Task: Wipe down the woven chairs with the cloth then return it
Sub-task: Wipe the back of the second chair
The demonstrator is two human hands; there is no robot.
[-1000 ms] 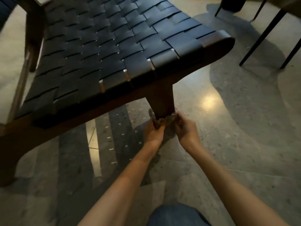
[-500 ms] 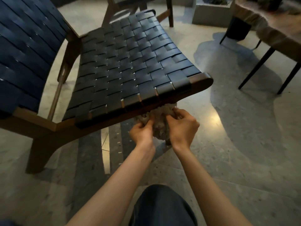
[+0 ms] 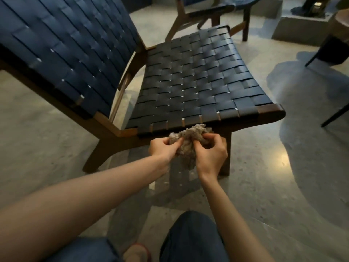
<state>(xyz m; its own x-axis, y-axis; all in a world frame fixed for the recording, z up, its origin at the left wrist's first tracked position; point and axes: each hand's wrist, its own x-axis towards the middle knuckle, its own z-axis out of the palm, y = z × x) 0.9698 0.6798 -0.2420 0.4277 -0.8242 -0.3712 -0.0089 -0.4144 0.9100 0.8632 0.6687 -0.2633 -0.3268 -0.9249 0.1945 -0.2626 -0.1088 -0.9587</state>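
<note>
A low wooden chair with a dark woven strap seat (image 3: 194, 84) and a blue woven back stands right in front of me. A crumpled beige cloth (image 3: 188, 137) is bunched just below the seat's front rail. My left hand (image 3: 163, 148) grips its left side with curled fingers. My right hand (image 3: 212, 152) pinches its right side. Both hands hold the cloth in the air, clear of the front leg (image 3: 225, 154) behind them.
A second woven chair (image 3: 213, 10) stands behind the first. Dark table legs (image 3: 336, 114) rise at the right, with a concrete block (image 3: 302, 29) at the back right. Polished stone floor lies all around. My knees and one shoe show at the bottom edge.
My hands have lifted the cloth from low on the front leg up to the seat's front rail. The camera has risen and pulled back, showing the chair's back.
</note>
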